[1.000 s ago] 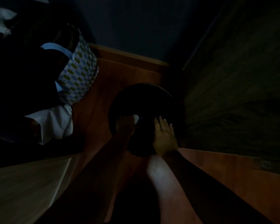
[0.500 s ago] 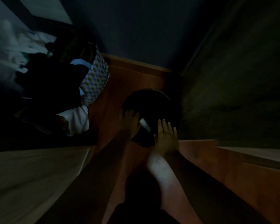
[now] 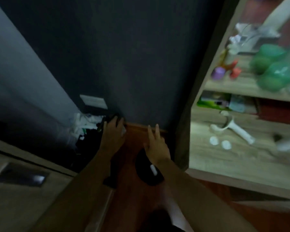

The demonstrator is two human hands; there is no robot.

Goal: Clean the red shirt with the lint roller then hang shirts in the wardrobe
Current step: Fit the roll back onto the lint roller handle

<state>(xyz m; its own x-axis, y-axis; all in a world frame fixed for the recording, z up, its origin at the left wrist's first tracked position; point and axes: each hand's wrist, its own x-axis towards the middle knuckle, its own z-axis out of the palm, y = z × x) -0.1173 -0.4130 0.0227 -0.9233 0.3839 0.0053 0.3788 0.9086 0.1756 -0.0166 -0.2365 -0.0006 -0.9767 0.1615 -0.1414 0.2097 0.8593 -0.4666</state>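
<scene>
lint roller [image 3: 231,128]: white, handle and bare curved frame, lying flat on the lower shelf of the wooden shelf unit [image 3: 208,158], well apart from both hands; two small white discs just in front of it.
red shirt: cannot tell where it is; too dark and blurred.
left hand [image 3: 113,133]: fingers curled over a dark object at the floor's left edge beside a heap of dark and white clothes [image 3: 87,129]; whether it truly grips it, cannot tell.
right hand [image 3: 157,146]: fingers straight and spread, holding nothing, above a round dark bin [image 3: 147,171] with a small white piece in it.
open room: narrow strip of red-brown floor [image 3: 132,195] between a pale cabinet edge on the left and the shelf unit's upright on the right, closed off by a dark wall.
</scene>
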